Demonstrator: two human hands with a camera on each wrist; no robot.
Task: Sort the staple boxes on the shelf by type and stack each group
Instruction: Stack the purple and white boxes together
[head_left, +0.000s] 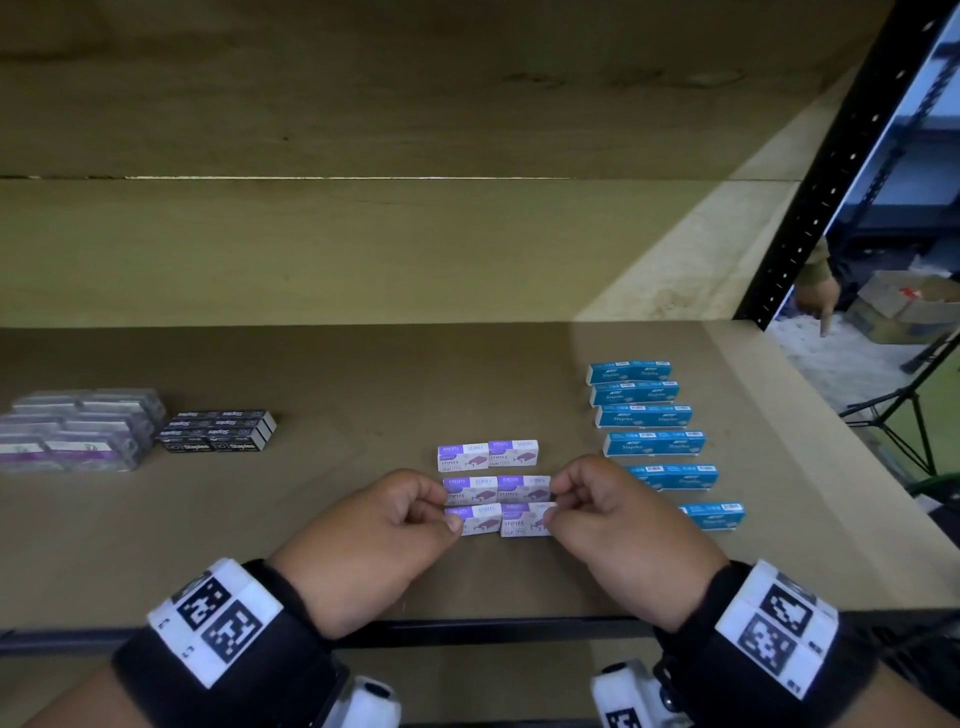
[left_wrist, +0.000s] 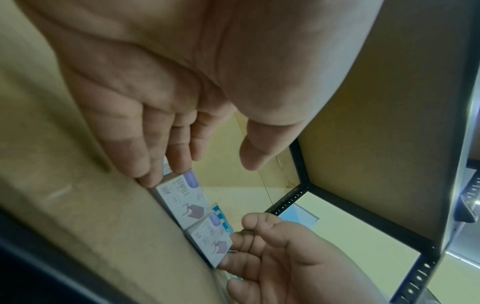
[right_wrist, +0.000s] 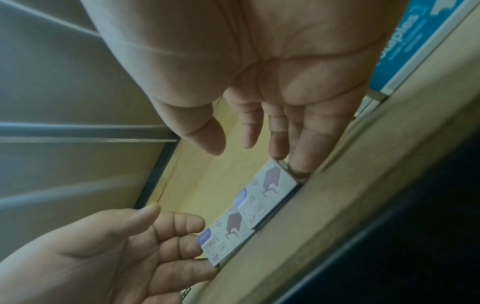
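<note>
Shelf (head_left: 363, 374) looks like matt brown fibreboard, upright (head_left: 831, 171) is black metal, staple boxes (head_left: 488, 454) printed cardboard.

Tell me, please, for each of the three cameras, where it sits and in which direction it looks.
Head: on the person's head, facing forward and down at the shelf; shows left hand, right hand, both marker wristbands.
Left wrist: under the left wrist, looking along the palm to the fingers.
Right wrist: under the right wrist, looking along its palm to the fingers.
Shared: both wrist views show the nearest purple-and-white boxes, with each hand's fingers touching one outer end of the pair, and the opposite hand.
</note>
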